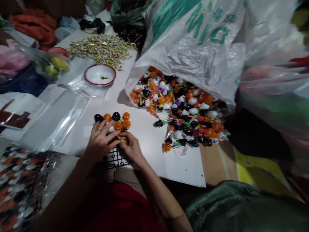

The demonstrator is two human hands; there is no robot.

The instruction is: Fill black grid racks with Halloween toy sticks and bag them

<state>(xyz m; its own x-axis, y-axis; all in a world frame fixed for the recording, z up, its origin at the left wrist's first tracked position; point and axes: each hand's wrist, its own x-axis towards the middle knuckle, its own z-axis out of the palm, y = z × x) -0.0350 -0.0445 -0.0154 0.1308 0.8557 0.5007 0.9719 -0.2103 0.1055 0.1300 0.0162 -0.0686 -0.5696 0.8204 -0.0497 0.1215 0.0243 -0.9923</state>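
A black plastic grid tray [116, 158] lies at the table's front edge. In its far part stand toy heads: orange pumpkins [126, 124], black ones [116, 116] and a white one, partly covered. My left hand [101, 139] reaches over the tray, outer fingers spread across the heads, thumb and forefinger closing around a small candy-stick toy [120, 139]. From the right, my right hand [131, 147] pinches the same toy near its bright yellow stick. The toy's head is hidden by my fingers. The near grid cells show bare.
A big white sack [193, 48] spills Halloween candy-stick toys [183, 100] at right. Behind are a red-rimmed bowl [100, 75] and a pile of small coloured sticks [101, 50]. Clear plastic bags [56, 117] lie left; bagged filled trays [16, 183] sit lower left.
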